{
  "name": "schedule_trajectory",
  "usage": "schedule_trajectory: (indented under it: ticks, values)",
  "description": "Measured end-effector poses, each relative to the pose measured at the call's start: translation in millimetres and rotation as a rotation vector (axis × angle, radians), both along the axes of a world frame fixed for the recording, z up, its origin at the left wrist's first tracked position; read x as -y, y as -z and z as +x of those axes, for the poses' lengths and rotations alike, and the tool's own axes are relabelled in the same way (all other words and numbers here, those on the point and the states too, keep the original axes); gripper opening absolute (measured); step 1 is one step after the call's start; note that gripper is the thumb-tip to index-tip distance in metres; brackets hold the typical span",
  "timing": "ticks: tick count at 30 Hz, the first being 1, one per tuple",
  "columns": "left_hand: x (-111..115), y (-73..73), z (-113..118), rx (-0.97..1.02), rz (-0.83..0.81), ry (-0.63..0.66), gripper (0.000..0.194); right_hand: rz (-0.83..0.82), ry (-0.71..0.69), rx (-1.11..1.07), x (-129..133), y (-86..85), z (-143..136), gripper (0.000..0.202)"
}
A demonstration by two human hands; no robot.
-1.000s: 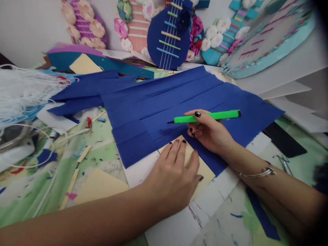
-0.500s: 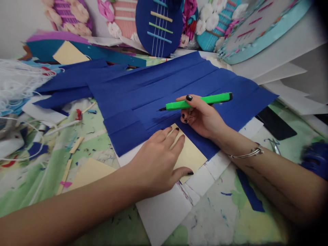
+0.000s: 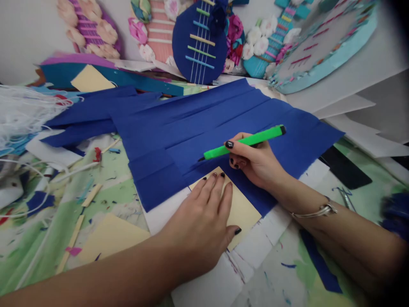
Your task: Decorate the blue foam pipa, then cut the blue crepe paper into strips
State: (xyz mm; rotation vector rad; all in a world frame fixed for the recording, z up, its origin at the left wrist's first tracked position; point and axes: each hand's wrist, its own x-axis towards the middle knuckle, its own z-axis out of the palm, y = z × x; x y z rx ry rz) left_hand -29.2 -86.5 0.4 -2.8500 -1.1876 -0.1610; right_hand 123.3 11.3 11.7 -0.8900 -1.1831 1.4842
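Observation:
My left hand [image 3: 204, 221] lies flat with its fingers stretched out, pressing on a pale yellow square of paper [image 3: 244, 213]. That square overlaps the near edge of a large sheet of blue crepe paper [image 3: 204, 128]. In my right hand [image 3: 252, 160] is a slim green felt-tip pen [image 3: 246, 143], pinched between thumb and fingers. Its dark tip points left, close above the blue sheet just beyond the yellow square; whether it touches cannot be made out. White paper [image 3: 204, 283] lies beneath the blue sheet and sticks out toward me.
Decorated guitar shapes, one dark blue [image 3: 198, 55], lean against the wall. White cord [image 3: 28, 113] heaps at the left. Another yellow paper piece [image 3: 111, 236] lies near my left forearm. A black flat object [image 3: 347, 168] and scissors [image 3: 345, 198] are on the right, with blue scraps [image 3: 321, 262] nearby.
The view has tilted up, so everything sits lower. The pen has come nearer the yellow square, its tip lower. My left hand has slid slightly back, showing more of the square's upper corner.

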Motion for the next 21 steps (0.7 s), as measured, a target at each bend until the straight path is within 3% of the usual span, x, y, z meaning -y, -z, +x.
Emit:
schedule_trajectory:
  ticks: [5, 21]
  values:
    - [2, 1.8, 1, 0.0, 0.06, -0.011, 0.065, -0.068, -0.079, 0.072, 9, -5.6, -3, 0.023]
    - [5, 3.1, 1, 0.056, 0.07, -0.035, 0.067, -0.089, -0.024, 0.153, 12, 2.5, -7, 0.021]
